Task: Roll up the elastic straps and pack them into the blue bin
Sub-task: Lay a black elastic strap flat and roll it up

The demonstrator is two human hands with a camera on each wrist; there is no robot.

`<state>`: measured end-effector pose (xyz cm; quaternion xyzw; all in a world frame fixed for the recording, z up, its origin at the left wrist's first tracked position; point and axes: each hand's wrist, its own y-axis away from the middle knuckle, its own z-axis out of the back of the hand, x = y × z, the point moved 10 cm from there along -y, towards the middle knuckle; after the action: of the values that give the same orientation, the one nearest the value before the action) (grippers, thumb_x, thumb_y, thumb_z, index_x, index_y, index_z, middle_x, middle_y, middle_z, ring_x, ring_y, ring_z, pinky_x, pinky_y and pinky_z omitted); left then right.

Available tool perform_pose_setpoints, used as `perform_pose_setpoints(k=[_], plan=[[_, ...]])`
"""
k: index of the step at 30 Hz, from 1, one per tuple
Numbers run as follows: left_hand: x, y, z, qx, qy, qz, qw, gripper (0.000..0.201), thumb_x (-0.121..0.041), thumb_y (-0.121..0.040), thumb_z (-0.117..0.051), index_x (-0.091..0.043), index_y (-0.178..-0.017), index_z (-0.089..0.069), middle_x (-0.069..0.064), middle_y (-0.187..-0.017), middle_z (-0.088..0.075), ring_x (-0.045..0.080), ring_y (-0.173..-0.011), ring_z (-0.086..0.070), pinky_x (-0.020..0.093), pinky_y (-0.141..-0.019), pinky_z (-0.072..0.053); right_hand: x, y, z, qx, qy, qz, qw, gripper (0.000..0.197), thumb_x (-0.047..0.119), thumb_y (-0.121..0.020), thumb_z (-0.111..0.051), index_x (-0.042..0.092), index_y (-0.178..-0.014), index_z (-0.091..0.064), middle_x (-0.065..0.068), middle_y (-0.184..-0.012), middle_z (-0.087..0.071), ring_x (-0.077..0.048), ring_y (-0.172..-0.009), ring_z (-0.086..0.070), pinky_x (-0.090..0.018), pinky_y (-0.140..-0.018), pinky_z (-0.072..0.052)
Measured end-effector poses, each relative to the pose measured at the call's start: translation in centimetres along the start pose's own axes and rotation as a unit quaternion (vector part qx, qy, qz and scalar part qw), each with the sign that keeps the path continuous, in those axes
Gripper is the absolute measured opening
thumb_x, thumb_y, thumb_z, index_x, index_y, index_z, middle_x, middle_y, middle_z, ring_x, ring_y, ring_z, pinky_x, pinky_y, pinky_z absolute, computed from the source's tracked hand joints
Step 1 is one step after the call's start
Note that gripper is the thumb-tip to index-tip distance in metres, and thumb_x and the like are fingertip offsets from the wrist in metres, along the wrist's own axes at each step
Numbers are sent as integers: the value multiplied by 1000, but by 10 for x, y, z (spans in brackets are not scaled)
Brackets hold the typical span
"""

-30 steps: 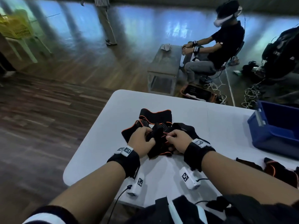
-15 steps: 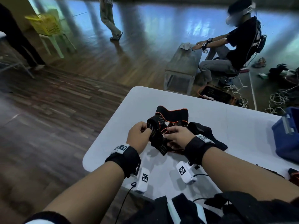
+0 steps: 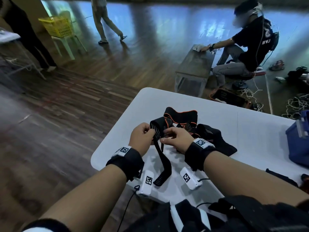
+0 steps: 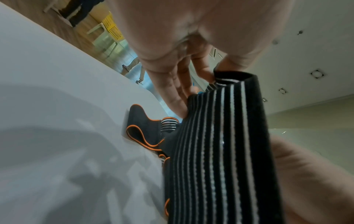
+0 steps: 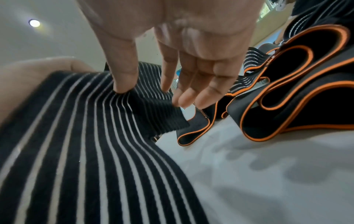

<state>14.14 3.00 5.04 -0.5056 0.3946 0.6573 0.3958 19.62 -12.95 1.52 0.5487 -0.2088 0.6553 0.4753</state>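
Both hands hold one black elastic strap with white stripes a little above the white table. My left hand pinches its folded upper part, seen close as the striped strap. My right hand pinches the same striped strap between thumb and fingers. The strap's loose end hangs toward the table's near edge. Behind the hands lies a heap of black, orange-edged straps. The blue bin stands at the table's right edge, partly cut off.
More dark straps lie on the table at the right, near me. Beyond the table a seated person works at a low bench. Another person walks past a yellow basket on a chair.
Both hands have lifted the striped strap off the heap and drawn it out, so its end now hangs down toward me. The view has swung left, pushing the bin to the right edge.
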Motion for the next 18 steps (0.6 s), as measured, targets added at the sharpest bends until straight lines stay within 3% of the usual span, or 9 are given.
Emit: perform_pose_setpoints(k=[3, 5, 7, 8, 10, 12, 13, 16, 18], plan=[[-6, 6, -4, 14, 17, 1, 1000, 10, 1, -88, -53, -1, -80, -58, 16, -77, -61, 25, -70, -64, 45, -64, -63, -4, 4, -4, 4, -8, 3, 1000, 78, 45, -65, -85, 23, -132, -52, 4, -119, -65, -15, -108, -64, -35, -96, -52], [-11, 10, -7, 21, 22, -3, 1000, 8, 4, -89, -52, 7, -84, -56, 17, -76, -59, 24, -68, -62, 40, -61, -62, -3, 9, -6, 9, -25, 1, 1000, 81, 34, -69, -87, 23, -137, -45, 4, -121, -61, -15, -111, -60, -31, -99, -48], [-12, 11, -9, 23, 26, -6, 999, 8, 4, -89, -52, 11, -86, -55, 17, -77, -58, 24, -69, -61, 40, -61, -61, -1, 12, -3, 7, -54, 8, 999, 72, 14, -76, -84, 23, -135, -43, 7, -113, -62, -7, -104, -60, -15, -88, -46], [-13, 12, -10, 24, 28, -7, 999, 9, 2, -88, -53, 10, -86, -56, 17, -77, -58, 24, -69, -60, 43, -62, -61, 0, 13, -1, 6, -74, 5, 997, 69, 8, -78, -81, 22, -133, -43, 6, -108, -64, -4, -98, -62, -11, -81, -47], [-13, 11, -9, 20, 25, -6, 999, 12, -10, -81, -57, 1, -81, -57, 16, -76, -57, 23, -70, -59, 47, -66, -59, -4, 15, 3, -3, -118, -8, 993, 72, 12, -73, -84, 20, -132, -44, -5, -100, -69, -10, -91, -68, -17, -79, -52], [-10, 8, -3, 4, -1, -5, 1000, 15, -20, -75, -58, -5, -76, -58, 12, -73, -57, 22, -70, -56, 45, -65, -55, -13, 18, 14, -28, -135, -34, 990, 84, 27, -62, -88, 14, -133, -46, -19, -103, -68, -22, -88, -69, -32, -77, -55], [-6, 6, 2, -6, -24, -7, 1000, 16, -21, -76, -59, -5, -75, -58, 10, -71, -57, 21, -68, -55, 43, -64, -52, -19, 21, 20, -37, -148, -49, 987, 82, 25, -63, -90, 12, -132, -47, -21, -104, -66, -25, -85, -69, -36, -73, -56], [8, 2, 10, -24, -81, 6, 996, 13, -20, -81, -62, -9, -74, -62, 5, -67, -59, 21, -66, -56, 42, -64, -52, -35, 31, 38, -47, -172, -75, 981, 66, 2, -72, -85, 9, -126, -48, -23, -104, -66, -25, -76, -69, -33, -60, -58], [16, 0, 10, -27, -134, 6, 991, 12, -18, -86, -62, -14, -74, -61, 1, -68, -60, 18, -65, -55, 34, -60, -47, -46, 40, 49, -37, -154, -81, 984, 60, -5, -72, -82, 8, -121, -51, -22, -96, -68, -24, -69, -69, -34, -58, -58]])
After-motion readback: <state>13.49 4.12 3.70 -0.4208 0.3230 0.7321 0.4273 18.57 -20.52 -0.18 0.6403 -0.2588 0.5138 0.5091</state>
